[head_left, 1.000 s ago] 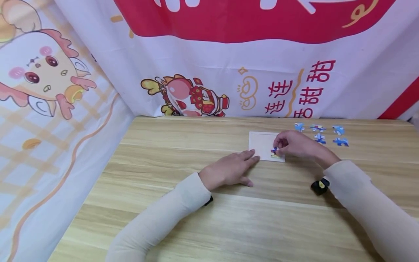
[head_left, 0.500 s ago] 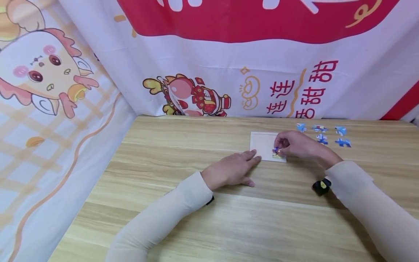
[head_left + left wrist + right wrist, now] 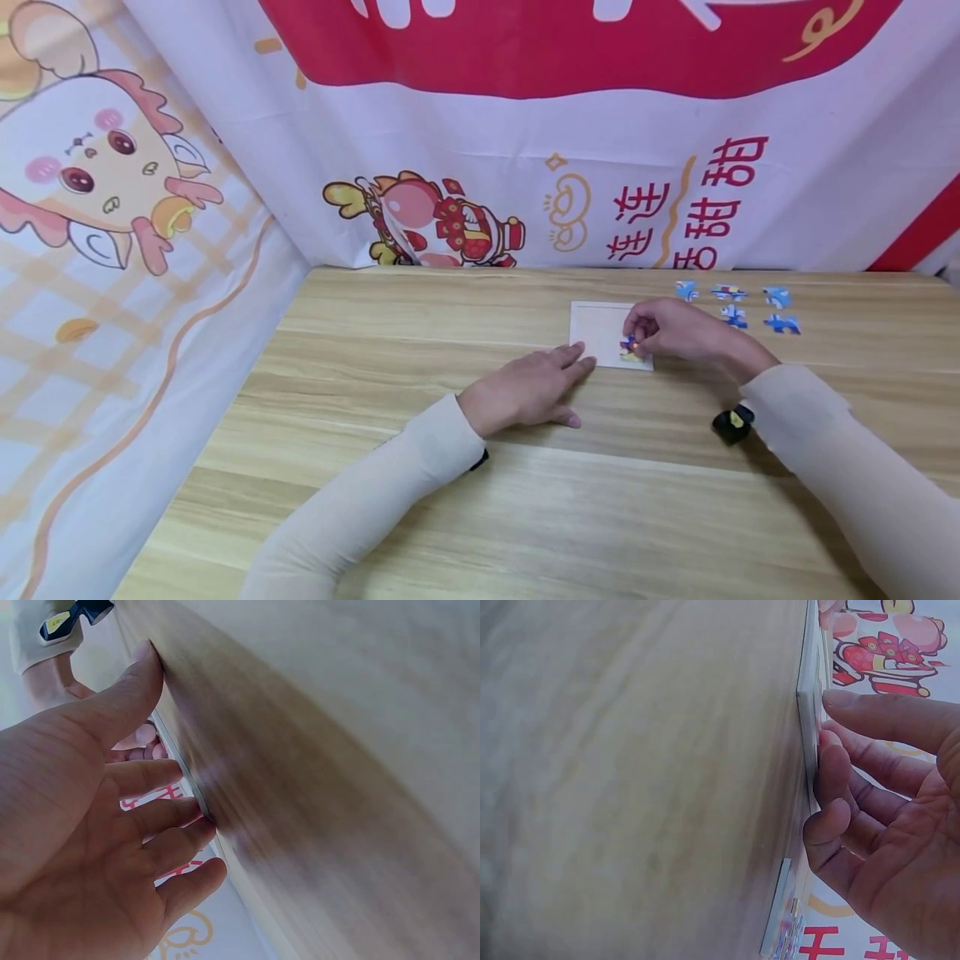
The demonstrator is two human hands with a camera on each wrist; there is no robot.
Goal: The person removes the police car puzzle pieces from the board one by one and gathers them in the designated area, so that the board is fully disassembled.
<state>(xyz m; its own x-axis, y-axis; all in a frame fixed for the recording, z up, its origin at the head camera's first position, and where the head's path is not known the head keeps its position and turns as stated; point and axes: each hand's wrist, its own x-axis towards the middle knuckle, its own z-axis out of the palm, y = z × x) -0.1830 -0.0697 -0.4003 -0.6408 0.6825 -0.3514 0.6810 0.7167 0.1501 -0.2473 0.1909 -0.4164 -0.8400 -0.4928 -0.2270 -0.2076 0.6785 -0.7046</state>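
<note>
A small white puzzle tray (image 3: 597,325) lies flat toward the back of the wooden table. My left hand (image 3: 531,387) is spread, with its fingertips resting on the tray's near-left edge; in the left wrist view the fingers (image 3: 180,817) reach that thin edge. A colourful puzzle piece (image 3: 628,353) is in the tray's near-right corner. My right hand (image 3: 678,329) is curled over that corner, with thumb and index finger pinching the piece, which they partly hide. In the right wrist view the thumb (image 3: 847,701) is at the tray's edge, with the other fingers bent.
Several loose puzzle pieces lie right of the tray in two rows, among them a blue one (image 3: 782,323) and a light-blue one (image 3: 777,296). Behind the table (image 3: 540,500) hangs a printed cloth (image 3: 465,133), and another cloth (image 3: 150,317) hangs at the left.
Both hands keep their places at the tray, and the right fingers shift only slightly over the puzzle piece. The head view sways a little sideways and back.
</note>
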